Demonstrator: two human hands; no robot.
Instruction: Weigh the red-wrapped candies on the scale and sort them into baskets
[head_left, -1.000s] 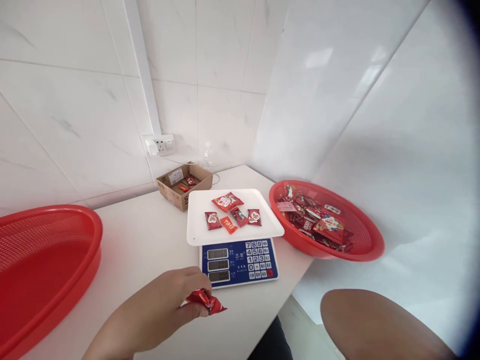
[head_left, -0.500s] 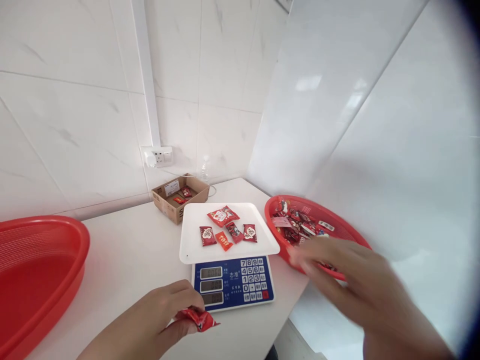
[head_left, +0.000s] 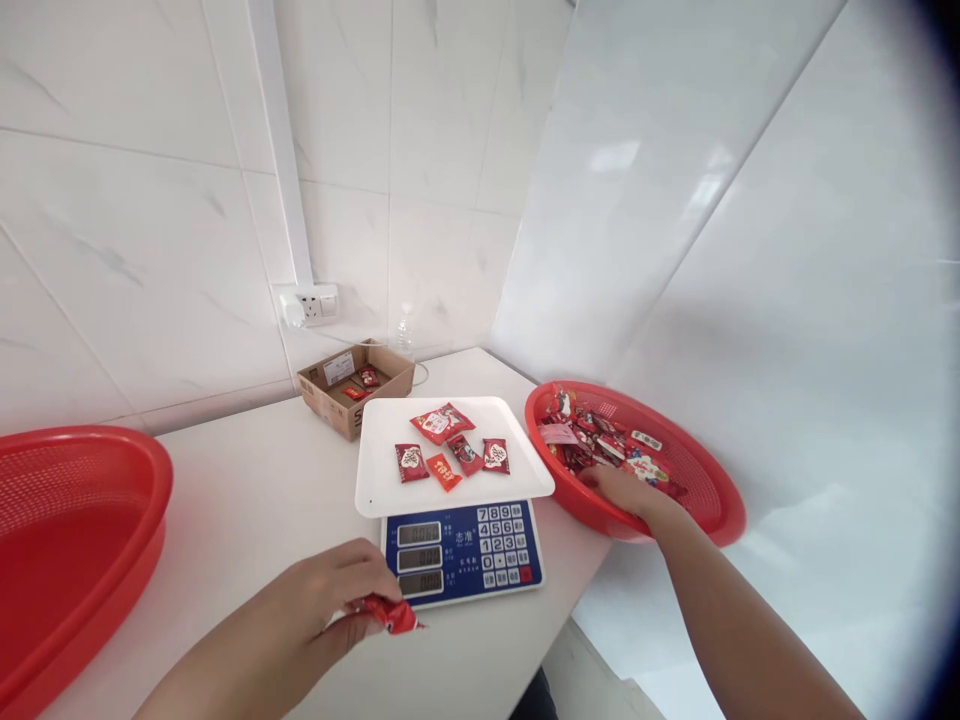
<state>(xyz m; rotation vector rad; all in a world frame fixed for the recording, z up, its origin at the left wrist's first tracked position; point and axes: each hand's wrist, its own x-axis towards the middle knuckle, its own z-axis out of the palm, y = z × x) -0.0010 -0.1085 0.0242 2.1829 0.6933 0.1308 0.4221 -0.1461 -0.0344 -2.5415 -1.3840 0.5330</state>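
Pinched between the fingers of my left hand (head_left: 341, 600) is a small red snack packet (head_left: 397, 613), held in front of the scale's display. My right hand (head_left: 619, 488) reaches into the red basket (head_left: 724, 500) on the right, and its fingertips are hidden among the red snack packets (head_left: 592, 440) there. Whether it grips one cannot be seen. Several red packets, one of them a larger packet (head_left: 442, 423), lie spread on the white tray (head_left: 382, 490) of a digital scale (head_left: 469, 550) with a blue keypad panel.
A second red basket (head_left: 154, 490) stands at the left. Behind the scale is an open cardboard box (head_left: 330, 408) with a few red packets in it. A clear bottle (head_left: 406, 330) stands by the wall, near a socket (head_left: 319, 305). The white table (head_left: 247, 480) ends at the right front.
My right hand has moved from above the right basket's near rim down into its packets. My left hand still holds its packet, almost unmoved. The packets on the tray look the same.
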